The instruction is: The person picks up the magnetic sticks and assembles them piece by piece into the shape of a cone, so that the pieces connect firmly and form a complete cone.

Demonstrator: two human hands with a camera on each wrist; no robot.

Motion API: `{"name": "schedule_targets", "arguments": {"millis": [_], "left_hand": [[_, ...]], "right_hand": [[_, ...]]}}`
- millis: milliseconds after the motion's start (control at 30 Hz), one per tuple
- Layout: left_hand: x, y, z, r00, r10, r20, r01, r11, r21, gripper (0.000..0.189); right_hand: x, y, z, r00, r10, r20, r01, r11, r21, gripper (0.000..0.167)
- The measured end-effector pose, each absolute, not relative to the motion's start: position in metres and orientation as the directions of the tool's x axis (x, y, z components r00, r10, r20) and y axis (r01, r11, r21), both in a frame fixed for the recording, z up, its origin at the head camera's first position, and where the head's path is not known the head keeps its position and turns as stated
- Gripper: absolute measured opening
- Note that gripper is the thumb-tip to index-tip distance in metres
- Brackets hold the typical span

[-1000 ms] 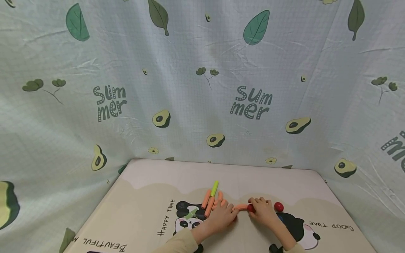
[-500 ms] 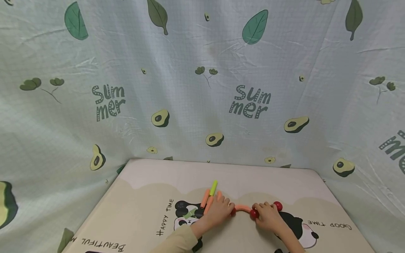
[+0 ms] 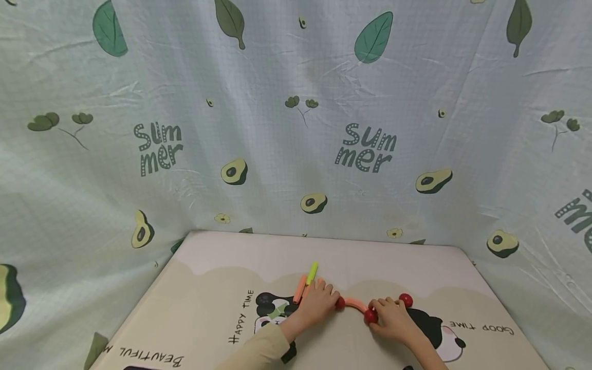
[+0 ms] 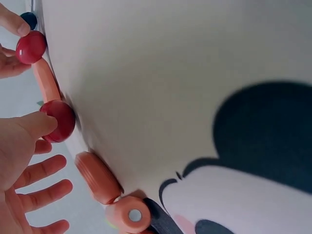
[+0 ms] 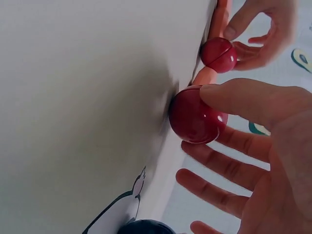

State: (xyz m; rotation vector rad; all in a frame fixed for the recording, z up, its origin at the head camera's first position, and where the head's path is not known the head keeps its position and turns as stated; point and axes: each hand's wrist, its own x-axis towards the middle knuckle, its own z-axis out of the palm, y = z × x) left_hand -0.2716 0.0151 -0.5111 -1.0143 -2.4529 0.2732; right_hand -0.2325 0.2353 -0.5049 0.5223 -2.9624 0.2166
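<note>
My left hand [image 3: 316,303] pinches a glossy red ball [image 4: 63,122] between thumb and fingers, its other fingers spread in the left wrist view. A curved orange stick [image 3: 356,303] runs from this ball to a second red ball [image 5: 197,117], touching both. That second ball is held by my right hand [image 3: 390,318], thumb on one side and fingers on the other. A third red ball [image 3: 406,300] lies just beyond the right hand. Beside the left hand lie several orange sticks [image 3: 299,289], partly covered by it, and a yellow-green stick [image 3: 312,273].
The table [image 3: 208,277] has a pale cover printed with pandas and lettering. Behind it and at the sides hangs a curtain [image 3: 277,154] with leaf and avocado prints. A dark object's edge [image 3: 139,368] shows at the bottom left.
The left hand now has a red ball at the left end of the curved stick. My right hand and its ball have come slightly nearer the front edge.
</note>
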Motion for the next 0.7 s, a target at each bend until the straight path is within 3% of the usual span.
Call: {"name": "schedule_targets", "arguments": {"millis": [467,700], "left_hand": [[-0.275,0.0,-0.508,-0.622,0.704,0.344,0.644,0.709,-0.287,0.01],[-0.281,-0.009,-0.512,-0.572,0.698,0.432,0.603,0.714,-0.355,0.01]], "right_hand": [[-0.233,0.233,-0.502,-0.916,-0.371,0.151,-0.391,0.91,-0.14,0.025],[-0.236,0.234,-0.503,-0.907,-0.388,0.164,-0.409,0.904,-0.124,0.025]]}}
